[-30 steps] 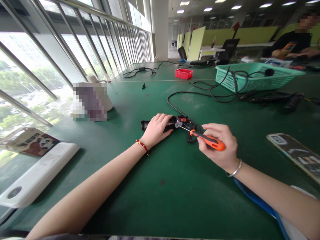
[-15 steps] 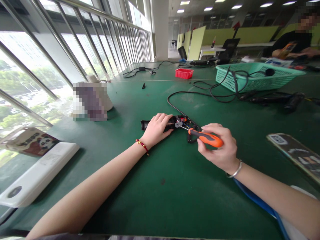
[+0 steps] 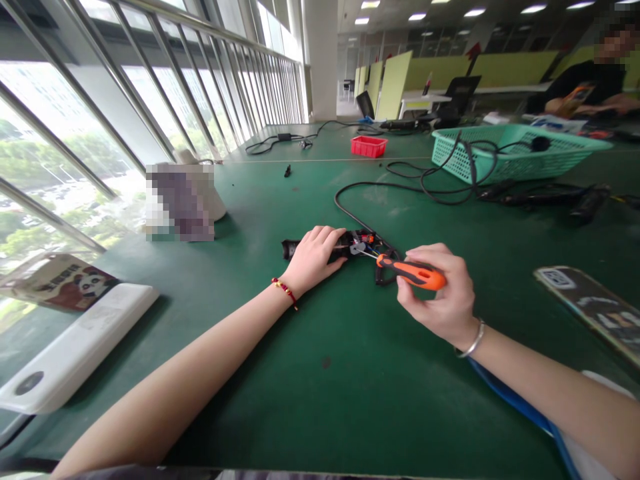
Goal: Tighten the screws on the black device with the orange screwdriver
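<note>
Head view: a black device (image 3: 291, 250) is being held down on the table (image 3: 325, 413) by the left hand (image 3: 314, 257), its fingers closed over the casing. A screwdriver (image 3: 415, 272) is being gripped between the thumb and fingers of the right hand (image 3: 443, 287), its tip apparently being set against a grey part (image 3: 357, 249) just beyond the left fingertips. By judgement, a slip could be caused by the slanting shaft, and the exposed wires (image 3: 380, 251) nicked; rolling could follow a slackened left hold. Well beyond the right fingers, black cable (image 3: 469, 160) is being held in a green basket (image 3: 550, 165), loops being draped over its wall. Beyond the left fingertips, a red tray (image 3: 369, 150) is being shown; its contents cannot be told.
</note>
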Demonstrator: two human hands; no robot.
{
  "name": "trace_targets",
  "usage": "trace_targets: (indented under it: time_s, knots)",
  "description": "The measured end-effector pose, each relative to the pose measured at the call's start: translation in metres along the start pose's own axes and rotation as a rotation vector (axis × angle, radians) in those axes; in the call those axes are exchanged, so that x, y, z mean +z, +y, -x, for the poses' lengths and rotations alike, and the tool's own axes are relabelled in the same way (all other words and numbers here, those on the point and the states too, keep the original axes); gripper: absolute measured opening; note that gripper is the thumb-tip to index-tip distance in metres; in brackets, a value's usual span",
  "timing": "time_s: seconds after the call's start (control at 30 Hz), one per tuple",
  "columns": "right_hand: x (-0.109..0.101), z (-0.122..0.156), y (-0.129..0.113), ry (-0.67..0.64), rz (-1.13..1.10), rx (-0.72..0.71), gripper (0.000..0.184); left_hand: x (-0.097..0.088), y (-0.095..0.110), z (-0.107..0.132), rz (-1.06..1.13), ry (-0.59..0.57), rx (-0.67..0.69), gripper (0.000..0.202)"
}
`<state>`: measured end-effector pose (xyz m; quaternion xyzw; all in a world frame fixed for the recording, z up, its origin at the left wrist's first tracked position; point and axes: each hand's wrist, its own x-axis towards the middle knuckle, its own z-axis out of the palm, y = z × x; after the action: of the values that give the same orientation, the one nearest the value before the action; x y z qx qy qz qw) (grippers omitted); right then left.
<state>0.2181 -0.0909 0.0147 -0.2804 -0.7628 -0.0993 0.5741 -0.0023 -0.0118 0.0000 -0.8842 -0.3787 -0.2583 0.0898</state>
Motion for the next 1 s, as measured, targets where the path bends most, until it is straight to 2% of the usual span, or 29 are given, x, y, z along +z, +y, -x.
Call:
trace_targets:
  time_s: [0.1,0.17,0.27,0.4,0.5,0.67,0.8,0.87,0.93,1.0]
  knots:
    - [-0.0011,-0.0025,-0.0026,-0.046,0.047,-0.040,0.034,0.0004,-0.0002,0.0001,0.007,0.001,-0.001,0.045]
    - [-0.0025,-0.0023,-0.0040,-0.080,0.054,-0.005,0.028,0.0005,-0.0004,0.0001,0.009,0.001,0.000,0.045]
    - [-0.0031,0.0003,-0.0035,-0.074,0.037,0.088,0.032,0.0005,-0.0007,0.0001,0.003,0.002,0.002,0.045]
    - [-0.0014,0.0007,-0.0015,-0.019,0.048,0.033,0.042,0.0005,-0.0007,0.0000,0.000,0.002,0.005,0.045]
    - [-0.0014,-0.0012,-0.0023,-0.034,0.036,0.004,0.038,0.0005,-0.0006,0.0000,0.002,0.002,0.004,0.045]
    - [-0.0020,0.0017,-0.0022,-0.074,0.032,0.103,0.028,-0.0003,0.0002,-0.0002,0.000,-0.003,-0.004,0.045]
    - [0.0004,0.0042,0.0009,0.029,0.000,0.084,0.046,-0.0006,0.0005,-0.0004,0.002,0.001,0.002,0.044]
    - [0.0007,0.0032,0.0009,0.032,-0.027,0.052,0.050,-0.0003,0.0002,-0.0003,-0.002,0.005,0.006,0.044]
    - [-0.0001,0.0013,-0.0007,-0.001,-0.006,0.039,0.046,0.0001,-0.0002,-0.0002,0.000,0.006,0.009,0.045]
    - [-0.0016,-0.0003,-0.0026,-0.048,0.040,0.033,0.034,0.0005,-0.0005,0.0000,0.005,0.003,0.007,0.045]
